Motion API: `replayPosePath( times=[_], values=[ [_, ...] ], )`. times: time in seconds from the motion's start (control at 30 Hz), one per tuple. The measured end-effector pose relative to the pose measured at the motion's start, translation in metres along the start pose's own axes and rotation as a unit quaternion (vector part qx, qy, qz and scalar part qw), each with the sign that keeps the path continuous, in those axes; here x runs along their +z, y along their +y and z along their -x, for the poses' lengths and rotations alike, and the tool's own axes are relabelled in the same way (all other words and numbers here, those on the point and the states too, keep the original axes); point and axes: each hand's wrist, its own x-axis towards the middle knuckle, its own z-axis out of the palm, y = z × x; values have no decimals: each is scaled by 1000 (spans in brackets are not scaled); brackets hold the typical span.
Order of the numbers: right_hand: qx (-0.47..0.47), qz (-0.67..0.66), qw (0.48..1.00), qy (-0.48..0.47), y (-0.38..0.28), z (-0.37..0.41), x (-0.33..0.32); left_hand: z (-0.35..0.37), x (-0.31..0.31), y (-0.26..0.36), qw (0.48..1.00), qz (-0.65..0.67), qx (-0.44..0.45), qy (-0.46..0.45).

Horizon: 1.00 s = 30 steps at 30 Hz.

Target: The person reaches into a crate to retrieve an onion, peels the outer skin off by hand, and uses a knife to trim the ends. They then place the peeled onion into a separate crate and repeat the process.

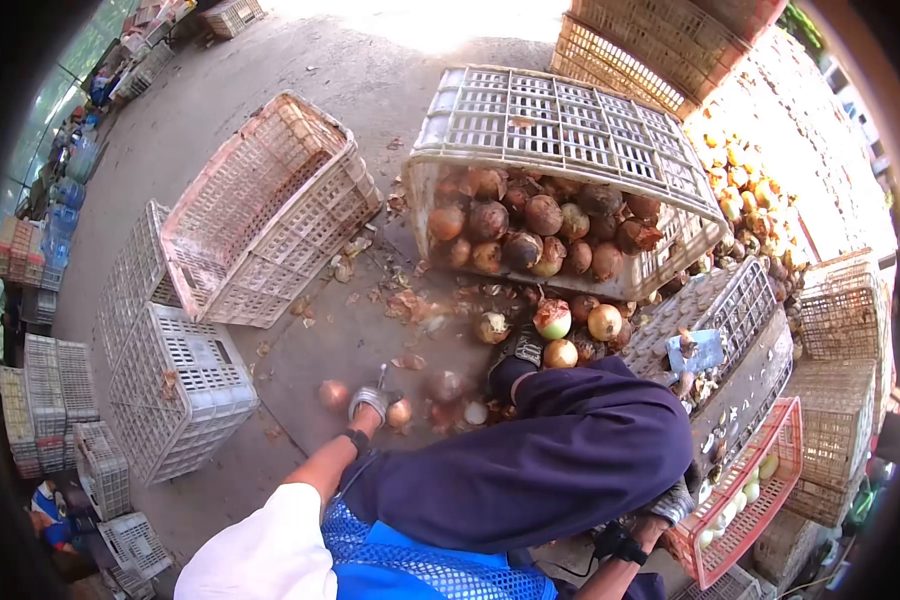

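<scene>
My left hand (368,402), in a grey glove, is low over the ground and closed. A thin, pale, blade-like tool (382,376) sticks up from it; its handle is hidden. One onion (399,413) is right beside these fingers, and another onion (333,394) lies to their left. My gloved right hand (676,502) is beside my knee, at the near end of a red crate (735,545) with peeled onions (738,503) in it. Its fingers are partly hidden, so any held item cannot be made out.
A tipped white crate (570,110) spills unpeeled onions (542,215) toward my shoe (515,365). Empty crates (270,210) stand at left. To the right, a blue scraper-like piece (695,351) lies on an overturned crate (660,325). Stacked crates (840,400) stand beyond it.
</scene>
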Motion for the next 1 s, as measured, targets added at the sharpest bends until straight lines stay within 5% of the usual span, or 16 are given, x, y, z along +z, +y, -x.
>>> replayPosePath(
  times=[0.1,0.13,0.2,0.33,0.4,0.43,0.5,0.53,0.6,0.67,0.7,0.73,0.77,0.83,0.9,1.0],
  values=[
    [-42,46,998,-13,1,1,-3,0,29,17,965,161,-187,-89],
    [-43,44,998,-20,5,0,-4,-2,36,22,951,235,-183,-84],
    [-46,77,993,-75,13,-13,-19,-11,34,62,965,161,-203,-50],
    [-28,90,993,-68,10,-28,-23,-31,-3,161,827,555,-3,-88],
    [-27,109,993,-26,-5,0,1,-39,-38,177,931,345,85,-88],
    [42,12,996,-78,-10,1,-4,-19,-66,177,957,251,141,-26],
    [16,21,997,-72,-23,22,6,10,-127,160,994,36,105,17],
    [6,27,997,-71,-25,30,11,-5,-121,94,985,3,126,122],
    [5,25,999,-35,-21,32,14,34,-163,37,989,-8,-56,139],
    [12,32,999,-28,-15,27,18,46,-166,-61,968,-54,-244,33],
    [15,38,999,-30,-13,20,13,32,-115,-172,961,35,-255,104],
    [13,41,999,-26,-11,11,4,66,-107,-195,945,140,-282,93],
    [28,11,998,-57,-6,-1,-11,87,-87,-208,964,135,-202,111],
    [90,18,996,-14,-40,46,27,101,-31,-237,768,453,-448,68],
    [102,15,994,-22,-47,59,20,61,15,-267,786,498,-367,-5],
    [107,-24,994,-28,-23,47,-21,85,-11,-142,727,606,-306,-100]
  ],
)
